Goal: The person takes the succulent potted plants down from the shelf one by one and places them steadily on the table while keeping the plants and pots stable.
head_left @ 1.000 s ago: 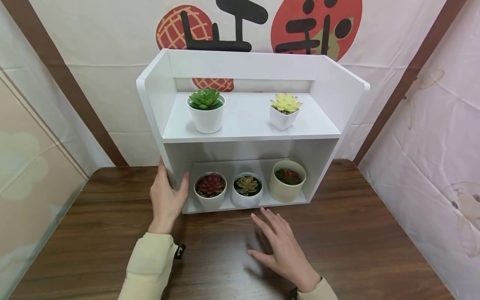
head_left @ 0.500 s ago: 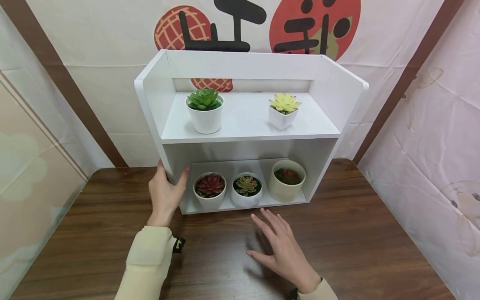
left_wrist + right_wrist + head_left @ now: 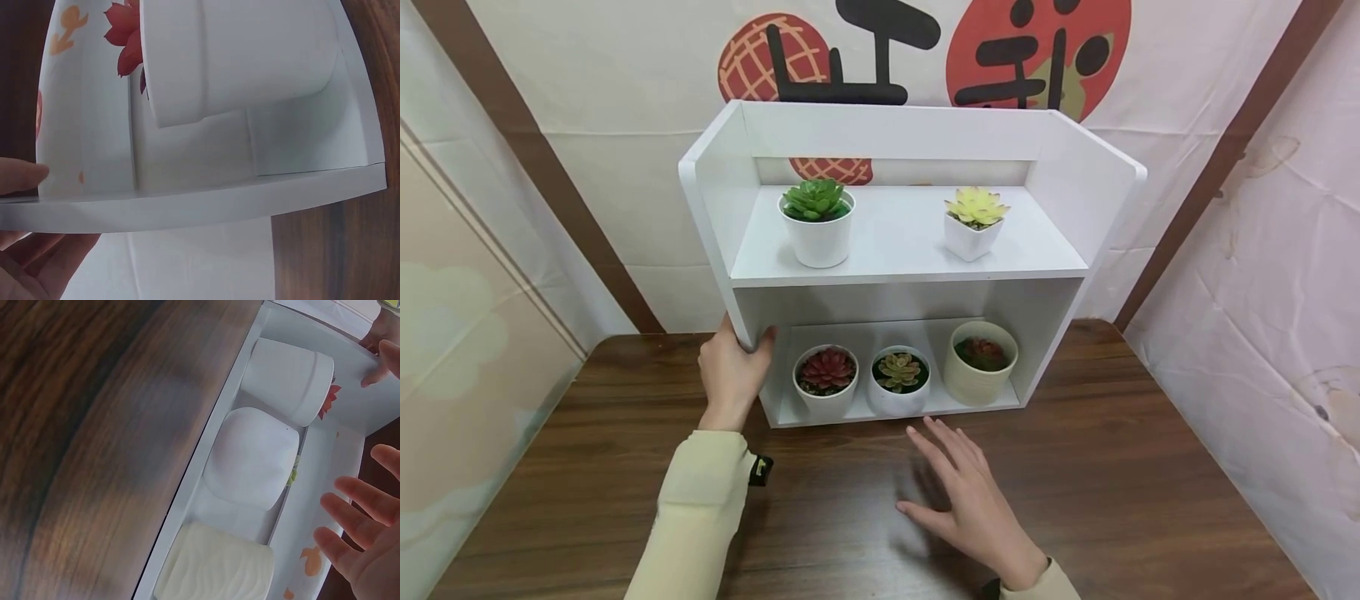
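A white two-tier shelf (image 3: 910, 277) stands on the wooden table. My left hand (image 3: 730, 375) grips its left side panel (image 3: 187, 212), thumb inside and fingers outside. My right hand (image 3: 966, 500) is spread, holding nothing, just in front of the shelf's lower edge. On the lower tier stand a red succulent in a white pot (image 3: 826, 383), a yellowish-green succulent in a round white pot (image 3: 898, 383) and a reddish one in a cream pot (image 3: 979, 367). The upper tier bears a green succulent (image 3: 817, 225) and a pale yellow succulent (image 3: 973, 225), both in white pots.
The brown wooden table (image 3: 1120, 500) extends in front of and beside the shelf. Behind hangs a white cloth (image 3: 647, 50) with red and black prints. More printed cloth (image 3: 1262, 333) hangs on the right and left sides.
My left hand and forearm have shifted slightly up and forward along the side panel. The right hand and the potted succulents stay as they were.
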Demonstrator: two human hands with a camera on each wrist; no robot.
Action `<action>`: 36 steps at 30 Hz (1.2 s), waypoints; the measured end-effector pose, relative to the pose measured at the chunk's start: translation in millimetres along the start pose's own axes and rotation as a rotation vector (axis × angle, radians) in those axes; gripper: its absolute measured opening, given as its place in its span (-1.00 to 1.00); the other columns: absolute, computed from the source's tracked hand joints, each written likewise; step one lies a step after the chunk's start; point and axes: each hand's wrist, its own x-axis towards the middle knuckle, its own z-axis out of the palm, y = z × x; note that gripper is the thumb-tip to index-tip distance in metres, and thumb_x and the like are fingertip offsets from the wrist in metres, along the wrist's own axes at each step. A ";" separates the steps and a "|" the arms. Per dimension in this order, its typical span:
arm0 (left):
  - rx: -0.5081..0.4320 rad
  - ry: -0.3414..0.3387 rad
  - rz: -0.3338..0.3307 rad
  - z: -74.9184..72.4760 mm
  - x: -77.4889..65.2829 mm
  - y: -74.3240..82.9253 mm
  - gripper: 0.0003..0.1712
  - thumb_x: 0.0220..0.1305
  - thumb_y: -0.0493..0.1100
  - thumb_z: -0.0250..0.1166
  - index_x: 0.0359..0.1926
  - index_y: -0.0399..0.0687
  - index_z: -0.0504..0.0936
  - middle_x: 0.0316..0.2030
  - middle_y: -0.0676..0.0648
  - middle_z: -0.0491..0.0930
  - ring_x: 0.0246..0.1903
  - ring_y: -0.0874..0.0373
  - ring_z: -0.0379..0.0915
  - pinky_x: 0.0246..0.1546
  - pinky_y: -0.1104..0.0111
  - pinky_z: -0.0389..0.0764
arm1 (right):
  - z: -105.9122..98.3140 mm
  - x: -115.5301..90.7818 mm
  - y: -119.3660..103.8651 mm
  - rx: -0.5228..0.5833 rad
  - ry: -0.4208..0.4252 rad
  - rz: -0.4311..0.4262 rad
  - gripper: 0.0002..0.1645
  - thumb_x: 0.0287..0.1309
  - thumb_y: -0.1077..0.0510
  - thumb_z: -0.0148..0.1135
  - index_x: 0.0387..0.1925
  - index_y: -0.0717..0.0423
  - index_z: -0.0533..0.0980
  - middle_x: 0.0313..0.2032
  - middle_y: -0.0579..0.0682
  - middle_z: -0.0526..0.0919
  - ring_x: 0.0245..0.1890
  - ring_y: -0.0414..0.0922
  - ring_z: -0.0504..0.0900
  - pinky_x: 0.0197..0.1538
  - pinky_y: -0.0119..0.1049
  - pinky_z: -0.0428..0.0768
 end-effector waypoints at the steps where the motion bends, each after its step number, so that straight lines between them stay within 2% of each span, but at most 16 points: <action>1: 0.002 -0.002 -0.002 -0.2 0.4 -0.1 -0.57 0.17 -0.16 0.28 -0.02 -0.40 0.51 -0.18 -0.48 0.62 -0.24 -0.41 0.59 -0.25 -0.17 0.52 | -0.4 0.2 -0.3 0.000 0.002 -0.003 0.04 -0.11 -0.21 0.46 0.39 -0.04 0.25 0.34 0.06 0.33 0.32 0.05 0.33 0.40 -0.10 0.12; 7: 0.023 -0.022 -0.012 0.0 0.7 -2.5 -0.61 0.21 -0.21 0.21 -0.01 -0.41 0.50 -0.18 -0.50 0.61 -0.26 -0.43 0.58 -0.29 -0.19 0.51 | -3.1 1.7 -2.7 0.036 -0.009 0.016 0.00 -0.06 -0.19 0.44 0.38 -0.03 0.25 0.35 0.04 0.32 0.31 0.06 0.34 0.32 -0.01 0.22; 11: 0.032 -0.035 -0.022 1.0 -0.2 -2.7 -0.59 0.24 -0.21 0.18 0.02 -0.43 0.49 -0.17 -0.51 0.60 -0.25 -0.44 0.58 -0.28 -0.20 0.52 | -5.9 2.9 -5.5 0.085 -0.037 0.055 -0.03 -0.01 -0.18 0.42 0.41 -0.10 0.22 0.38 -0.02 0.28 0.33 0.04 0.32 0.29 0.05 0.25; 18: 0.046 -0.036 -0.047 2.1 -1.1 -1.5 -0.60 0.25 -0.20 0.17 0.00 -0.44 0.50 -0.17 -0.51 0.60 -0.22 -0.45 0.57 -0.25 -0.21 0.51 | -10.1 7.4 -11.0 0.117 -0.034 0.081 0.00 -0.02 -0.13 0.43 0.42 -0.16 0.17 0.39 -0.04 0.26 0.33 0.00 0.32 0.23 0.05 0.36; 24: 0.043 -0.031 -0.036 3.4 -1.9 -3.7 -0.62 0.25 -0.22 0.17 -0.02 -0.46 0.52 -0.17 -0.50 0.61 -0.23 -0.45 0.57 -0.26 -0.21 0.52 | -16.2 14.3 -16.1 0.172 -0.033 0.110 -0.03 0.02 -0.09 0.42 0.43 -0.17 0.16 0.39 -0.10 0.25 0.34 -0.09 0.32 0.19 -0.02 0.44; 29: 0.039 -0.028 -0.019 4.0 -2.1 -4.9 -0.62 0.25 -0.23 0.17 -0.03 -0.47 0.52 -0.18 -0.51 0.61 -0.25 -0.45 0.58 -0.28 -0.21 0.52 | -22.3 22.0 -19.9 0.202 -0.021 0.106 -0.09 0.07 -0.08 0.39 0.41 -0.08 0.20 0.38 -0.09 0.27 0.33 -0.12 0.33 0.24 -0.09 0.41; 36: 0.045 -0.025 0.009 3.3 -2.2 -5.1 -0.63 0.25 -0.23 0.16 -0.04 -0.48 0.52 -0.22 -0.52 0.61 -0.31 -0.45 0.58 -0.33 -0.21 0.53 | -25.8 30.9 -20.9 0.216 0.029 0.064 -0.13 0.09 -0.05 0.37 0.38 0.05 0.25 0.32 0.04 0.35 0.27 -0.05 0.40 0.23 -0.13 0.41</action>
